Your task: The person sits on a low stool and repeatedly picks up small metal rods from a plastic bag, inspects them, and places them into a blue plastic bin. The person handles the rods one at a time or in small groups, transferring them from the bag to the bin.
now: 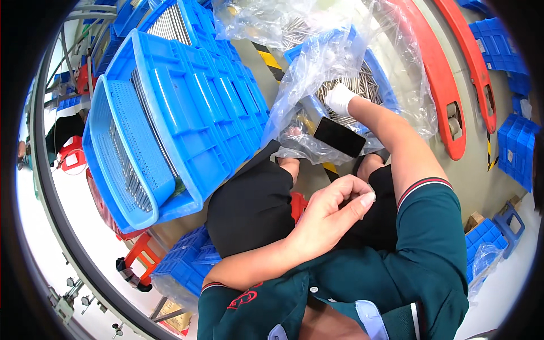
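My right hand point(340, 100), in a white glove, reaches down onto a heap of short metal pins point(362, 85) inside a blue crate point(387, 85). Its fingertips are hard to make out against the pins. Clear plastic sheeting point(309, 71) drapes over the crate's left side and near edge. On the near edge lies a black smartphone point(340, 137), screen up. Bare and held above my lap, my left hand point(335, 211) has its fingers curled and the thumb pressed to the index finger. Whatever may sit in that pinch is too small to name.
Blue crates point(209, 102) stand close on my left, with a perforated blue basket point(117, 93) of thin metal rods in one. Red pallet-truck forks point(422, 62) lie to the right. More blue crates point(517, 147) line the right side. Striped yellow-black tape point(271, 61) marks the floor.
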